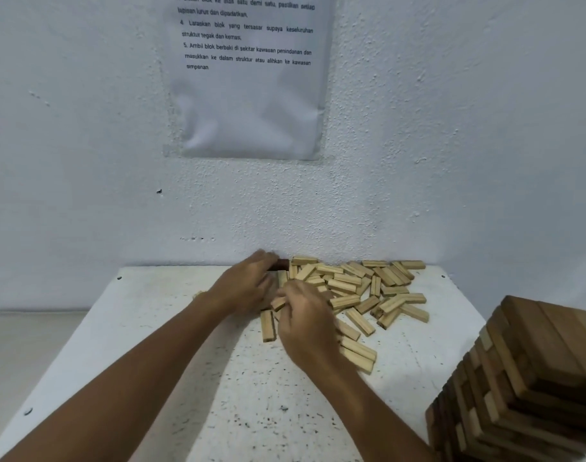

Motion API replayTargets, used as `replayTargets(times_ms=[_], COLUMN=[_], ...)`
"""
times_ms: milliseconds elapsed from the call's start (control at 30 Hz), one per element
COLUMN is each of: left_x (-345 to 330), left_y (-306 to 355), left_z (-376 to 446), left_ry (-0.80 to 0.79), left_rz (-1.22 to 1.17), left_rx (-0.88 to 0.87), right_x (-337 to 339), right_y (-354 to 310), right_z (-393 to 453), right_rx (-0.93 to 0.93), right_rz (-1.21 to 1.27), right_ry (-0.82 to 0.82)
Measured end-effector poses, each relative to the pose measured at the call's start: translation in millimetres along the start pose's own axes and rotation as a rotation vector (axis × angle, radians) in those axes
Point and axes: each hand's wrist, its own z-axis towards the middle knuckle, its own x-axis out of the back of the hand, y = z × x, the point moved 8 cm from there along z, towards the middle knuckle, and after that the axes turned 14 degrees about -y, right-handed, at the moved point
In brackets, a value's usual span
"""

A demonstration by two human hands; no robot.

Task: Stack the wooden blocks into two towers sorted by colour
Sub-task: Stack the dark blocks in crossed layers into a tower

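Observation:
A heap of several light wooden blocks (361, 291) lies at the back of the white table (158, 328), against the wall. A tall tower of dark brown blocks (531, 378), with a few lighter ends showing in its side, stands at the front right. My left hand (248, 285) reaches into the heap's left edge, fingers curled at a dark brown block (281, 264) by the wall. My right hand (305, 321) sits just in front, fingers curled over light blocks (279, 303); what it grips is hidden by the hand.
A printed instruction sheet (251, 78) hangs on the white wall above the table. One light block (268, 325) lies alone left of my right hand. The table's surface is speckled with dark marks.

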Motion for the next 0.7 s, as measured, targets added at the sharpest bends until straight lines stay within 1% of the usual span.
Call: replayTargets(times_ms=[33,100,133,200,333,367,433,500,600,700], left_x=[-7,-18,-21,-20,-9,-6,2,7,3,-3], left_y=[-2,-9,-10,-13,-10,-11,-16,-23,-27,-26], left_z=[1,-2,-6,-13,-30,-34,-43,-50,-59,-66], left_ry=[-0.055,-0.117,-0.116,-0.057,0.106,0.138,0.153,0.143,0.113,0.075], left_rz=[0.050,0.168,0.207,0.255,0.324,0.320,0.245,0.163,0.145,0.068], left_rx=[0.009,0.039,0.054,0.065,0.039,0.029,0.036,0.063,0.071,0.066], right_x=[7,14,14,13,10,10,10,10,10,11], right_y=[6,23,32,42,44,44,43,42,40,39], right_z=[0,2,3,0,-6,-6,-5,-4,-4,-4], right_rx=[-0.045,-0.196,-0.256,-0.317,-0.322,-0.330,-0.348,-0.383,-0.432,-0.459], right_rz=[-0.078,-0.219,-0.240,-0.241,-0.290,-0.296,-0.323,-0.350,-0.365,-0.362], right_ry=[0.023,-0.059,-0.109,-0.164,-0.130,-0.120,-0.115,-0.134,-0.165,-0.154])
